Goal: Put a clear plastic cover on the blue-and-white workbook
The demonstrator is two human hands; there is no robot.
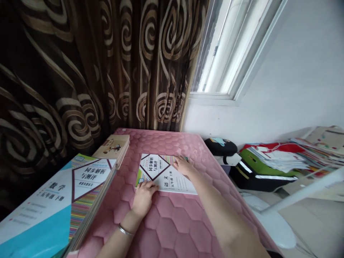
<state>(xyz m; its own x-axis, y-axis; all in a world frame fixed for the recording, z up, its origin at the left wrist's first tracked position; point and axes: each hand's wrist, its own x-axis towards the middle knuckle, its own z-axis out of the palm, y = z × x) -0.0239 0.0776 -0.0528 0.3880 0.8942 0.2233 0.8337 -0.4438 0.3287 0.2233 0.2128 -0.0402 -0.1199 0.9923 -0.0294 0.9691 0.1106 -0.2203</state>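
A white workbook (161, 175) with a striped, diamond-patterned cover lies flat on a pink quilted surface (166, 222). My left hand (144, 195), a silver bangle on its wrist, grips the workbook's near left corner with curled fingers. At the far right edge, my right hand (183, 166) is closed on the same workbook; its fingertips are partly hidden. To the left, a stack of larger-looking workbooks (57, 195) with a white and blue cover on top comes close to the camera. Behind that stack sits a pile of brown-covered booklets (113, 147).
A dark curtain (145, 64) with spiral patterns hangs behind the pink surface. Right of it are a window (223, 46) and a white wall. Beside the surface stand a black case (221, 147), a green and black bag (249, 172) with papers on it, and a white stand (279, 229).
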